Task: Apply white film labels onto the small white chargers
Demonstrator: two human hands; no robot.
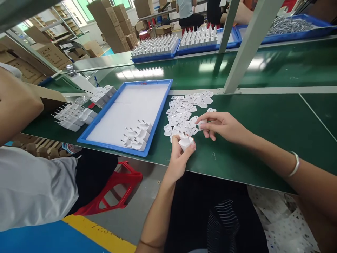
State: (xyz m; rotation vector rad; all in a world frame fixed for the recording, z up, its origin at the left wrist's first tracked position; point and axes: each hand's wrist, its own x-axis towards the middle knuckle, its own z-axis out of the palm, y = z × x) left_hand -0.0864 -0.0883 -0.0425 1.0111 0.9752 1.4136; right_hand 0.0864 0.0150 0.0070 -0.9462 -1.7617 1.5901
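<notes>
My left hand grips a white plug adapter at the front edge of the green table. My right hand pinches a small white sticker piece just right of the adapter. A spread of white label stickers lies on the table behind both hands. A blue tray with a white liner stands to the left, with several finished white adapters in its near right corner.
A co-worker in a white shirt sits at my left, beside loose adapters. A red stool stands below. A grey post rises behind the stickers. Blue trays of upright adapters sit across the green conveyor.
</notes>
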